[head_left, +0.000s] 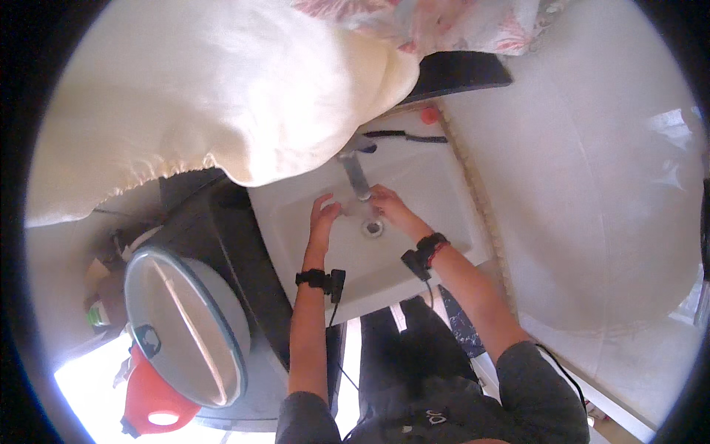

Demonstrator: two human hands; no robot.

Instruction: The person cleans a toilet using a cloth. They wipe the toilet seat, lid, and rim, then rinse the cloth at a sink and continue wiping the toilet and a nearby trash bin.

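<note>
A white washbasin [436, 200] lies below me with a metal tap [356, 172] over its drain [373, 227]. My left hand [323, 212] reaches into the bowl just left of the tap's spout, fingers apart and holding nothing. Right of the spout, my right hand [388, 205] hovers over the drain, fingers loosely curved; whether it holds anything I cannot tell. Both wrists carry black bands with small black devices and cables.
A large cream cloth [222, 96] hangs over the upper left. A dark washing machine with a round glass lid [185, 325] stands left of the basin, an orange-red jug [151, 403] below it. A small red object [430, 115] sits on the basin's back rim.
</note>
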